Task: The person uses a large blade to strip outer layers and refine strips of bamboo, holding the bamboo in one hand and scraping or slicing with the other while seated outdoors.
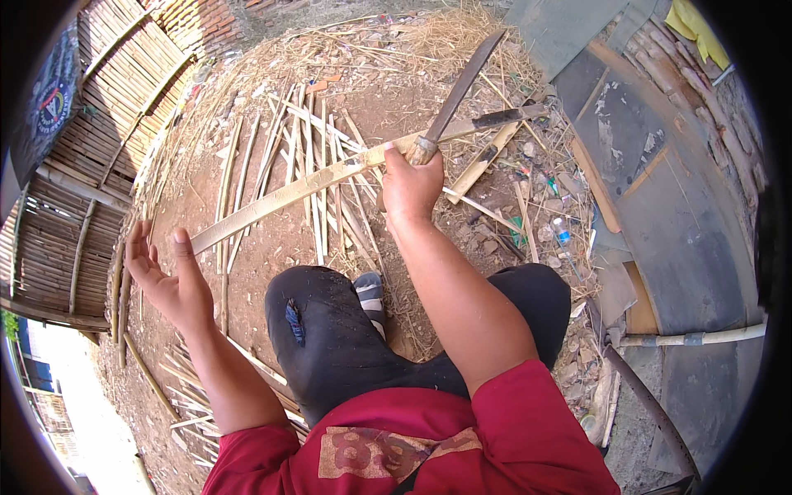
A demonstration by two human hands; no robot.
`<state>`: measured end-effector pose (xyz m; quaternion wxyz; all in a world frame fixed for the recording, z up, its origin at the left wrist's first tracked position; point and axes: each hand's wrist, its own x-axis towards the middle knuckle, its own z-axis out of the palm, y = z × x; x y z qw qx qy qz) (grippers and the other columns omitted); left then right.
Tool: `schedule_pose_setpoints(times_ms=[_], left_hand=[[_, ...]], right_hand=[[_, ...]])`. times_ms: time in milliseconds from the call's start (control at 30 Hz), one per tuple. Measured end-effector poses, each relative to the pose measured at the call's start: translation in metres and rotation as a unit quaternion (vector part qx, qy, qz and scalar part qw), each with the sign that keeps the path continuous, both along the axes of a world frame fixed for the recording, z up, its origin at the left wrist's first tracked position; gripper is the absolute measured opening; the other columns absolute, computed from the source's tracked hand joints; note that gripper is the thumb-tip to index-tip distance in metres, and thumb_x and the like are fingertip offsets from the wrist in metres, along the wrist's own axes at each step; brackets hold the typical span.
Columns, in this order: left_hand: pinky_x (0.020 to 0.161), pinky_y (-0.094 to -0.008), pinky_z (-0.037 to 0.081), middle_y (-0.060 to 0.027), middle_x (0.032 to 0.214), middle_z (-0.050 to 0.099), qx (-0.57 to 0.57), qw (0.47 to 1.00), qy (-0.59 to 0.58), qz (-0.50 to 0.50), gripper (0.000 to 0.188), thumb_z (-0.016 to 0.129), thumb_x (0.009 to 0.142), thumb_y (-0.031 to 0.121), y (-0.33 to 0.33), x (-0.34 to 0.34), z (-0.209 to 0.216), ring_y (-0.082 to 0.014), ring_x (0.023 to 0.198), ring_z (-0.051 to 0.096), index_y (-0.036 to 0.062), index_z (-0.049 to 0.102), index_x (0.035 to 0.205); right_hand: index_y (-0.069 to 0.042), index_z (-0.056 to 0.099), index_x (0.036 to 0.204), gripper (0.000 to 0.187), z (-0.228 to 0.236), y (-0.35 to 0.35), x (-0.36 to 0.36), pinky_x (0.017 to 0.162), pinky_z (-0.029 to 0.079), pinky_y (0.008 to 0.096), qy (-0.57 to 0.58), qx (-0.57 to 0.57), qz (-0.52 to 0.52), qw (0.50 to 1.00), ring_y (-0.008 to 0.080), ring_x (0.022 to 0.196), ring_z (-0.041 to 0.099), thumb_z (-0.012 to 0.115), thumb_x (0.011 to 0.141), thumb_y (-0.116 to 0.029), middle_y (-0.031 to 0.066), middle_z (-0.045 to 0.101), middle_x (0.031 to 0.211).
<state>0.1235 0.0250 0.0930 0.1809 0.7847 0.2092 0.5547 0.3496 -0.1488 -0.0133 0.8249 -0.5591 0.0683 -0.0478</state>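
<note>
My right hand [411, 188] is closed round the wooden handle of a machete [462, 91]. Its dark blade points up and away to the right. A long pale bamboo strip [285, 196] crosses in front of me at a slant, passing at the right thumb and the machete handle. Whether the right fingers also grip the strip is hidden. At the strip's near left end is my left hand [177, 285], open, with its fingers apart and the thumb beside the strip's end.
Several split bamboo strips [309, 177] lie on the dirt ground ahead, and more [194, 388] lie at lower left. A broader bamboo piece [483, 165] lies beyond my right hand. A bamboo wall [124, 99] stands left, dark panels [672, 231] right. A plastic bottle [562, 232] lies nearby.
</note>
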Motion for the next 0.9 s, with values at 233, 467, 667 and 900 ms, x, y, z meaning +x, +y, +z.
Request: schedule_pose_setpoints(times_ms=[233,467,667,900], left_hand=[[0.101,-0.0504,0.047,-0.0162,0.126,0.065,0.229,0.896,0.381,0.009,0.057,0.085,0.084,0.035,-0.061,0.062,0.013,-0.0378,0.121,0.060,0.0103,0.060,0.129],[0.070,-0.0520,0.055,-0.0205,0.082,0.072,0.086,0.912,0.396,-0.062,0.028,0.072,0.091,0.032,-0.051,0.120,-0.018,-0.0414,0.078,0.071,0.0062,0.066,0.101],[0.071,-0.0532,0.055,-0.0236,0.081,0.071,0.003,0.930,0.362,-0.055,0.029,0.069,0.090,0.033,-0.033,0.136,-0.064,-0.0443,0.078,0.070,0.0043,0.068,0.092],[0.071,-0.0549,0.054,-0.0229,0.079,0.070,-0.040,0.923,0.380,-0.046,0.032,0.067,0.090,0.035,-0.028,0.136,-0.087,-0.0450,0.078,0.069,0.0035,0.065,0.084]], right_hand=[[0.001,0.060,0.114,0.034,0.036,-0.017,-0.012,0.089,0.053,0.0432,-0.075,-0.092,-0.005,0.993,0.0338,0.095,0.071,0.076,0.089,-0.014,0.0175,0.072,0.100],[0.000,0.063,0.112,0.031,0.074,-0.048,0.007,0.086,0.054,0.0453,-0.159,-0.194,0.040,0.967,0.0374,0.093,0.073,0.074,0.090,-0.017,0.0196,0.073,0.096],[0.000,0.063,0.115,0.035,0.060,-0.111,0.037,0.074,0.056,0.0473,-0.237,-0.444,0.105,0.857,0.0380,0.087,0.073,0.074,0.091,-0.023,0.0208,0.073,0.090],[-0.008,0.061,0.104,0.029,0.028,-0.117,0.034,0.068,0.055,0.0508,-0.375,-0.625,0.159,0.666,0.0382,0.080,0.070,0.077,0.081,-0.017,0.0135,0.070,0.082]])
